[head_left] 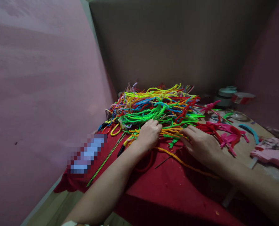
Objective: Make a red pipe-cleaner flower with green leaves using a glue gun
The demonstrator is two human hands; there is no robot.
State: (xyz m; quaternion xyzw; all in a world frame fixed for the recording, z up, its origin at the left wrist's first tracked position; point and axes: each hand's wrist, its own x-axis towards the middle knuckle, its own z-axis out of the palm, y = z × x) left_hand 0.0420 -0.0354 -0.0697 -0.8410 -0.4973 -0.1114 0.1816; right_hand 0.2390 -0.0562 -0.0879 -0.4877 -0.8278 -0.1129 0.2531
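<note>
A large heap of pipe cleaners (141, 117) in green, yellow, blue, red and orange lies on a red cloth (153, 191). At its near edge my left hand (151, 133) is curled closed over the stems; its fingertips are hidden. My right hand (200, 144) pinches at the right ends of the orange pipe cleaners (169, 131). Below the hands, one long orange pipe cleaner (186, 164) runs across the cloth. A thin dark stem (166, 159) lies beside it, under the right hand. Small green twisted pieces (173, 142) sit between my hands.
A pink glue gun (271, 156) lies at right. Pink and red fuzzy pieces (228, 135) and a blue curved strip (251, 131) are nearby. Behind stand a teal-lidded jar (226, 92) and a red cup (243, 98). Scissors with yellow handles (116, 129) and a blurred-out rectangle (88, 153) are left.
</note>
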